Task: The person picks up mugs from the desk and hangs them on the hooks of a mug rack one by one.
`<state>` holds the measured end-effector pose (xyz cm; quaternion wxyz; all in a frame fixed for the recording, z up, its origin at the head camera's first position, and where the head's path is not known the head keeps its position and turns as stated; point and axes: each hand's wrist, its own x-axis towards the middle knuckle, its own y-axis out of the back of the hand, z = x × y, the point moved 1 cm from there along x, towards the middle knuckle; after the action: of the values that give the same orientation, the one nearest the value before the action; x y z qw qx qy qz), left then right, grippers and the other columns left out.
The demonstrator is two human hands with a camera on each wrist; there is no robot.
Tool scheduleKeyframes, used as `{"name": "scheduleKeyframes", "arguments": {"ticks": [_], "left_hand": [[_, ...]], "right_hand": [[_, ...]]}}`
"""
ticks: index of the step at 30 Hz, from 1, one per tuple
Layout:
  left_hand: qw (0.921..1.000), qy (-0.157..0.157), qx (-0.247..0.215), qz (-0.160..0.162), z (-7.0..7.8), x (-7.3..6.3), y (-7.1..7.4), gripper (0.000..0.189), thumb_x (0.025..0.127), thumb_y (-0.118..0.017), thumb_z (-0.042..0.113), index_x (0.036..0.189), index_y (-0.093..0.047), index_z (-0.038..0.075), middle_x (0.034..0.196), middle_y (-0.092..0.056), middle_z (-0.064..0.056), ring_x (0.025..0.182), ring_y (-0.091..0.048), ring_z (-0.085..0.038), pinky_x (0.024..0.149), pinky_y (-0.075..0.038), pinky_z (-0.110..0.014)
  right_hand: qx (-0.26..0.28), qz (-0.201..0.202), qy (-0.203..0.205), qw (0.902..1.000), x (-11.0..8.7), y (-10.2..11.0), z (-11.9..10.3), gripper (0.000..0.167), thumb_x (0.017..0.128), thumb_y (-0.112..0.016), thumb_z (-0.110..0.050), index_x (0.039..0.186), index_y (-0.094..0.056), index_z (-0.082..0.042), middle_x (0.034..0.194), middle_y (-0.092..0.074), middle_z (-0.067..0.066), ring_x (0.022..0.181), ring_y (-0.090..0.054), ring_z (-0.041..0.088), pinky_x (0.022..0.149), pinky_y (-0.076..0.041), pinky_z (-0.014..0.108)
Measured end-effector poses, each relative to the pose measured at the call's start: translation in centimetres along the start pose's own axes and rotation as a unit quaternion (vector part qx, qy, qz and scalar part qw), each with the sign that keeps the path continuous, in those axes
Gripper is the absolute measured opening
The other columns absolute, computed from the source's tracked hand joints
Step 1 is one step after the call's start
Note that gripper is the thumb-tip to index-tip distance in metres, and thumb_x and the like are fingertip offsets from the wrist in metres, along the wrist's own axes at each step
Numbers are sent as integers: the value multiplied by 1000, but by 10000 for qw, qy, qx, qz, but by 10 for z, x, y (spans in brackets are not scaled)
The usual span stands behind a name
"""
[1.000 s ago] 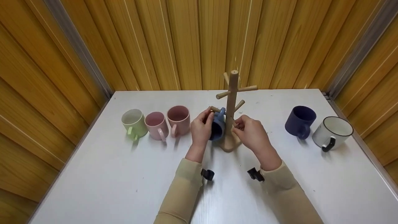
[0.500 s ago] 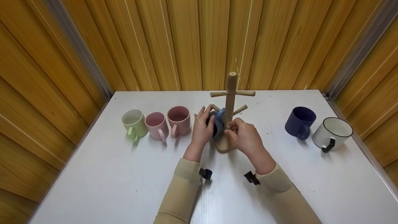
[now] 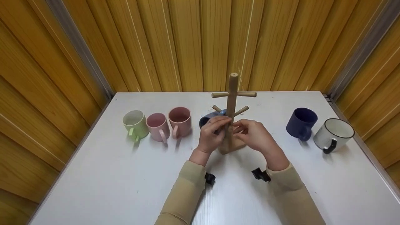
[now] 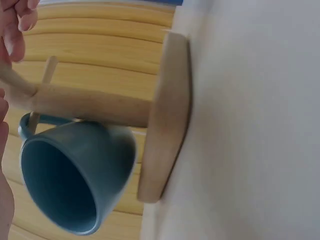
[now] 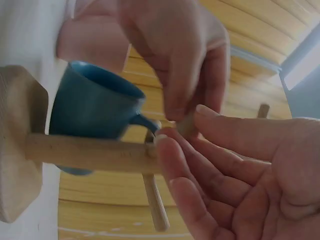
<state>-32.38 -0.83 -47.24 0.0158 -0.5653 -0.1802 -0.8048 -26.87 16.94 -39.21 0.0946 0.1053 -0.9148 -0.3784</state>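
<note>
A wooden mug tree (image 3: 232, 103) stands upright on the table. A blue mug (image 4: 75, 170) hangs tilted by its handle from one of its lower pegs, and in the head view it is partly hidden behind my left hand (image 3: 214, 132). My right hand (image 3: 254, 134) pinches a lower front peg (image 5: 187, 126) between thumb and fingers, close to the post. From the other side, my left fingers curl round the same peg's end, near the right fingertips. In the head view the hands cover this peg.
On the left of the white table (image 3: 125, 181) stand a green mug (image 3: 139, 125), a small pink mug (image 3: 156, 126) and a larger pink mug (image 3: 181, 122). At right are a dark blue mug (image 3: 300, 123) and a white mug (image 3: 332, 134) with a black handle. Wood-panelled walls surround it.
The mug tree has turned, carrying the hanging blue mug leftward and back. My left hand has moved from beside the mug to the front peg; my right hand stays near the post.
</note>
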Motion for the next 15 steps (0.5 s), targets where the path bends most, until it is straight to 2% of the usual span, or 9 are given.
{"name": "scheduleKeyframes", "arguments": {"ticks": [4, 10, 12, 15], "left_hand": [[9978, 269, -492, -355, 0, -5, -9, 25, 90, -72, -7, 113, -77, 0, 113, -78, -13, 110, -72, -27, 102, -57, -31], [9935, 739, -808, -293, 1, -5, -10, 19, 93, -72, -2, 111, -79, 1, 111, -79, -12, 107, -75, -26, 102, -57, -32], [9930, 798, -836, -257, 1, -3, -10, 19, 92, -73, -4, 109, -79, 1, 110, -79, -12, 106, -75, -27, 101, -57, -32], [9925, 847, -847, -235, 1, -4, -11, 22, 90, -73, -7, 108, -79, 1, 110, -80, -12, 106, -75, -27, 100, -58, -32]], "right_hand": [[17, -73, -11, 10000, -2, 19, 14, 36, 96, -68, -7, 131, -64, 1, 111, -77, 20, 103, -73, 36, 86, -58, 44], [-132, -32, -40, 9999, -8, 54, 38, 39, 99, -65, -7, 138, -59, 0, 118, -75, 21, 108, -70, 38, 86, -55, 38], [-158, 44, -152, 9998, -9, 66, 48, 42, 100, -63, -6, 141, -57, 0, 124, -72, 23, 113, -68, 40, 90, -55, 42], [-196, 214, -541, 9981, -8, 83, 68, 48, 101, -60, -6, 148, -50, -2, 139, -63, 25, 125, -61, 44, 99, -53, 54]]}}
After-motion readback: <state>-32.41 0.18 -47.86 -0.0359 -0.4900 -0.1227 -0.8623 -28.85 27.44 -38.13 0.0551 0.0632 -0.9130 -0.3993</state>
